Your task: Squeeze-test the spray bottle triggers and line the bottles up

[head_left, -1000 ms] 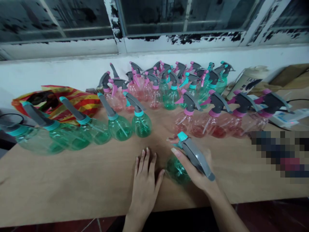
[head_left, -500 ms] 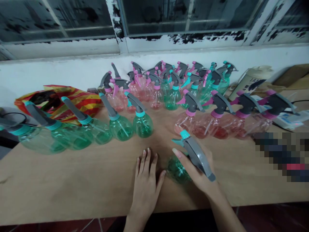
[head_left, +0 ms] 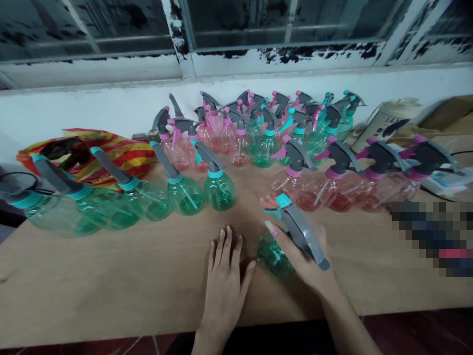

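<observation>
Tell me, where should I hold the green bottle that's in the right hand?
Probably just under the spray head, coming from the right, as the right hand does: the green bottle is wide and round below, and its teal nozzle faces away from the palm.

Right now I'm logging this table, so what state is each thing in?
Held green bottle: sprayer fitted; base contact unclear
Right hand: gripping that bottle
Left hand: open, palm down on the table
Front-left green bottles: standing, sprayers fitted
Front-right pink bottles: standing, sprayers fitted
Back bottles: standing, crowded together, sprayers fitted
Striped bag: crumpled
White bottle: apparently tilted
</observation>
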Tool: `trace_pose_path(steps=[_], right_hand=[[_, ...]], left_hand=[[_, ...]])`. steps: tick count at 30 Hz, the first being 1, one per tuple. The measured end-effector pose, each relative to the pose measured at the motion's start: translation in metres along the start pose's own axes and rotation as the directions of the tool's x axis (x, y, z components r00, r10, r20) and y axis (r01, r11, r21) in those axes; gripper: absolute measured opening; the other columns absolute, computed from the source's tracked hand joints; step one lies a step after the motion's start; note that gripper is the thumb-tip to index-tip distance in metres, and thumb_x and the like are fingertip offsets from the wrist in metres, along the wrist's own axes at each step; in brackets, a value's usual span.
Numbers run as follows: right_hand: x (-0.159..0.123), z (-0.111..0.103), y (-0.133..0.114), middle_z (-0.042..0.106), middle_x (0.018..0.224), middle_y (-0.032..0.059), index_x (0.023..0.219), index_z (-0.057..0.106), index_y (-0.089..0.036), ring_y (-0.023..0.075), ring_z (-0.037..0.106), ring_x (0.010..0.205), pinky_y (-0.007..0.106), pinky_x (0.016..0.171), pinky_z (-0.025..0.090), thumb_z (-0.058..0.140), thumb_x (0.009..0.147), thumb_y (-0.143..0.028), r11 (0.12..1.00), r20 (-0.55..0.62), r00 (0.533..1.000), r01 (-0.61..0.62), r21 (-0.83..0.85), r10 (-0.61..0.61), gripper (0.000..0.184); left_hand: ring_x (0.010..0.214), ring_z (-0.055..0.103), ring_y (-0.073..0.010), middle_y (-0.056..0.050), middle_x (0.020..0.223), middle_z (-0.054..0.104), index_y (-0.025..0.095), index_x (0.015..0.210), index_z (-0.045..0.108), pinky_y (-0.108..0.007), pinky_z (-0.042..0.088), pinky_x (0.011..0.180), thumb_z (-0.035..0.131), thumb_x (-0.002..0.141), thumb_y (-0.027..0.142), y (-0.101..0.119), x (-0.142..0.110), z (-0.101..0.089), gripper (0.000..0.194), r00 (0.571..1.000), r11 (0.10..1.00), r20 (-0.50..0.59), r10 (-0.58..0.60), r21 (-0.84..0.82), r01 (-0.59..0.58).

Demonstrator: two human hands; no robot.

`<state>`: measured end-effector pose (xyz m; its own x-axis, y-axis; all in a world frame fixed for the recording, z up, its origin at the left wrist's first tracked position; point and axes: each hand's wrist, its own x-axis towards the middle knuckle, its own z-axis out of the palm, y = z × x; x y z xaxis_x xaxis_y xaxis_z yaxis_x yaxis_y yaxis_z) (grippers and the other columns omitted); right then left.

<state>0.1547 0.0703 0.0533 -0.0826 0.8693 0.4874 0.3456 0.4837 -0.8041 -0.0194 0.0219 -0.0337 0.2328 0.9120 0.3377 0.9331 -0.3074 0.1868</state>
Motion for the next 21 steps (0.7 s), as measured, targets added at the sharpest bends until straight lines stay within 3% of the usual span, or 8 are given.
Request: trace_pose_path(steps=[5, 11, 14, 17, 21], right_hand=[[0.0018, 0.0014, 0.0011, 0.073, 0.096, 0.0007, 0.102, 0.066, -0.025, 0.0182, 0.071, 0.095, 0.031, 0.084, 0.055, 0.061, 0.089, -0.02, 1.0, -0.04, 0.999, 0.009, 0.025, -0.008, 0.015], [0.0024, 0.0014, -0.0009, 0.067, 0.074, -0.0027, 0.087, 0.062, -0.023, 0.0135, 0.067, 0.065, 0.026, 0.061, 0.054, 0.062, 0.089, -0.022, 1.0, -0.055, 0.998, 0.013, 0.009, -0.012, 0.003], [0.0034, -0.0008, -0.0027, 0.071, 0.082, -0.0003, 0.091, 0.064, -0.023, 0.016, 0.071, 0.077, 0.028, 0.069, 0.056, 0.061, 0.09, -0.023, 1.0, -0.029, 0.999, 0.027, 0.014, -0.027, 0.003], [0.0029, -0.003, -0.0033, 0.074, 0.099, 0.0034, 0.106, 0.066, -0.023, 0.0202, 0.071, 0.093, 0.033, 0.083, 0.056, 0.065, 0.087, -0.028, 0.999, 0.003, 0.999, 0.037, 0.017, -0.037, 0.019], [-0.0018, -0.0066, -0.0003, 0.074, 0.082, 0.0008, 0.122, 0.062, -0.025, 0.0189, 0.069, 0.063, 0.033, 0.065, 0.058, 0.075, 0.076, -0.039, 0.998, 0.073, 0.995, -0.065, 0.015, 0.064, 0.049]], left_hand=[[0.145, 0.028, -0.0315, -0.02, 0.153, 0.038, 0.011, 0.144, 0.037, -0.055, 0.034, 0.113, 0.045, 0.099, 0.034, -0.0003, 0.0001, -0.0001, 0.052, 1.0, 1.0, 0.003, 0.011, 0.024, -0.011], [0.145, 0.028, -0.0312, -0.02, 0.153, 0.038, 0.011, 0.145, 0.036, -0.056, 0.034, 0.112, 0.043, 0.1, 0.034, 0.0, 0.0008, -0.0018, 0.051, 1.0, 1.0, 0.011, 0.012, 0.028, -0.013], [0.145, 0.028, -0.0314, -0.021, 0.153, 0.037, 0.01, 0.145, 0.036, -0.056, 0.034, 0.113, 0.043, 0.1, 0.034, 0.0, 0.0012, -0.0023, 0.052, 1.0, 1.0, 0.012, 0.014, 0.025, -0.015], [0.145, 0.028, -0.0319, -0.021, 0.154, 0.035, 0.009, 0.145, 0.037, -0.056, 0.033, 0.113, 0.044, 0.099, 0.034, -0.0003, 0.001, -0.0022, 0.052, 1.0, 1.0, 0.017, 0.019, 0.023, -0.019], [0.145, 0.028, -0.0322, -0.021, 0.154, 0.035, 0.009, 0.144, 0.039, -0.055, 0.032, 0.113, 0.045, 0.099, 0.034, -0.0005, 0.0008, -0.0018, 0.052, 1.0, 1.0, 0.022, 0.021, 0.019, -0.022]])
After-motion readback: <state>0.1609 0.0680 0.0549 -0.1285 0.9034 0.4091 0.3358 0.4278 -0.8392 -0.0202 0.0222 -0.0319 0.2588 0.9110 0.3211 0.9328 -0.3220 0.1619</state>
